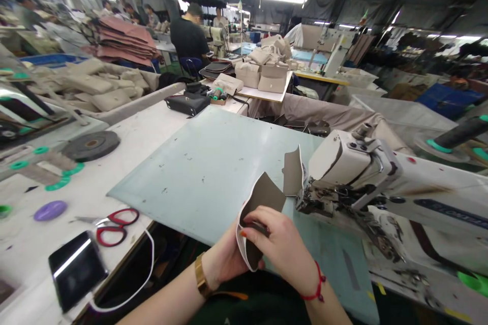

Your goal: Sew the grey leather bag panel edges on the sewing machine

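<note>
A folded grey-brown leather piece with a pale edge is held up near the front edge of the pale green work surface. My left hand grips it from behind and below, its fingers mostly hidden by the piece. On the inner face, my right hand is closed, thumb and fingers pinching the leather near the fold. A similar grey-brown piece stands bent beside the head of the sewing machine, to the right of my hands. The needle area is partly hidden.
Red-handled scissors, a phone with a white cable, a purple oval object, thread spools and a dark tape roll lie on the left. A black pouch sits at the back; co-workers sit beyond.
</note>
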`<state>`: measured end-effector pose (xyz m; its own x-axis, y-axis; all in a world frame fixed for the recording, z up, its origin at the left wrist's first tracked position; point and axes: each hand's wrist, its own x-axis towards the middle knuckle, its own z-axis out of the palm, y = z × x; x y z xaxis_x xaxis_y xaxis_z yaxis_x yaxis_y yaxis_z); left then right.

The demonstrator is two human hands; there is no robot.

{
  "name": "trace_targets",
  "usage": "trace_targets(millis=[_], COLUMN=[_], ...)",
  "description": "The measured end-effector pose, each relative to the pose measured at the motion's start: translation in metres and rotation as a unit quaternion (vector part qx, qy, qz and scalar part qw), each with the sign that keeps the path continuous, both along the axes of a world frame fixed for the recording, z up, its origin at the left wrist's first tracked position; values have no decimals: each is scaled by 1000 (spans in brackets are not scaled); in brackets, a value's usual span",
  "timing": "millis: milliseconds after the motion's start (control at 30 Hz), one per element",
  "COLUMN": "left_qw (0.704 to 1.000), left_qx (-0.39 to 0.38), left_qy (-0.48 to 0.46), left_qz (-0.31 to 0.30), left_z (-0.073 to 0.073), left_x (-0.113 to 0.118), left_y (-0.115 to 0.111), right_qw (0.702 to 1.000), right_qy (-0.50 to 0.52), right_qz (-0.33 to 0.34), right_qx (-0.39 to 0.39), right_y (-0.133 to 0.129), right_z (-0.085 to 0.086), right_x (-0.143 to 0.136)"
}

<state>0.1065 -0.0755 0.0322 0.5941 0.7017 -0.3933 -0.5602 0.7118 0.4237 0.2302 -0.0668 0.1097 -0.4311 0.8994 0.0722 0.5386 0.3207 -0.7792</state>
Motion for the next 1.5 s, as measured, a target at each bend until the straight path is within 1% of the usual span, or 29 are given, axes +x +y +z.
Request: trace_targets(millis=[67, 100, 167, 200, 233, 300, 333, 367, 400, 433, 500, 567, 667, 700, 733, 767, 800, 867, 900, 933, 967, 1033, 1100, 1133, 1200, 1267, 1367, 1500], left_qw=[999, 1000, 991, 978, 955, 885, 847, 808, 776, 759, 739, 729, 736, 736, 743, 759, 783, 838, 861, 878, 890, 908, 922, 928, 935, 931, 909, 877], left_qx=[-14, 2, 71, 117, 174, 287, 332, 377, 414, 442, 486, 512, 523, 525, 518, 497, 464, 379, 339, 311, 292, 263, 237, 228, 221, 234, 264, 315], left_qy=[-22, 1, 99, 161, 235, 367, 411, 445, 466, 471, 466, 452, 418, 412, 407, 401, 395, 375, 361, 346, 334, 313, 297, 288, 272, 278, 318, 361], left_qz=[-19, -32, -58, -63, -52, 19, 61, 88, 96, 80, 10, -53, -100, -112, -122, -128, -129, -117, -112, -111, -109, -94, -69, -59, -51, -48, -42, -32], left_z=[-5, -6, -2, 2, 7, 21, 29, 37, 44, 51, 63, 73, 81, 82, 81, 80, 77, 71, 68, 65, 62, 57, 54, 52, 50, 49, 52, 61], left_x=[-2, -4, -11, -16, -21, -33, -38, -41, -43, -44, -43, -42, -48, -51, -56, -60, -63, -68, -68, -67, -65, -60, -56, -55, -54, -56, -61, -64], left_y=[0, 1, 5, 7, 10, 14, 14, 14, 12, 11, 8, 8, 12, 14, 15, 16, 16, 16, 15, 14, 14, 12, 11, 10, 11, 13, 17, 20], right_qw=[999, 999, 996, 995, 994, 994, 996, 997, 998, 998, 997, 994, 984, 975, 963, 947, 930, 900, 891, 889, 897, 934, 972, 985, 997, 999, 999, 999], right_qy=[-28, -44, -70, -74, -70, -44, -26, -5, 17, 39, 82, 111, 152, 180, 215, 256, 297, 361, 380, 386, 377, 314, 204, 143, 50, 7, 8, 11], right_qz=[15, 14, -12, -32, -50, -69, -67, -59, -47, -34, -10, 1, 12, 21, 27, 25, 12, -30, -51, -66, -72, -86, -99, -91, -56, -30, -40, -51], right_qx=[11, 23, 52, 64, 72, 67, 57, 45, 34, 24, 5, -22, -92, -126, -160, -191, -215, -241, -244, -238, -221, -145, -56, -30, -17, -23, -16, -16], right_y=[1, 0, -4, -6, -7, -9, -10, -10, -9, -9, -8, -7, -11, -13, -17, -20, -24, -31, -34, -35, -35, -33, -29, -28, -28, -30, -34, -34], right_z=[0, -1, -3, -5, -6, -9, -11, -12, -13, -14, -15, -15, -16, -17, -18, -20, -22, -27, -30, -32, -33, -34, -34, -35, -37, -41, -46, -44], right_x=[0, -1, 0, 1, 2, 6, 8, 9, 10, 10, 11, 13, 24, 29, 35, 40, 46, 54, 57, 59, 61, 64, 67, 68, 70, 71, 69, 66])
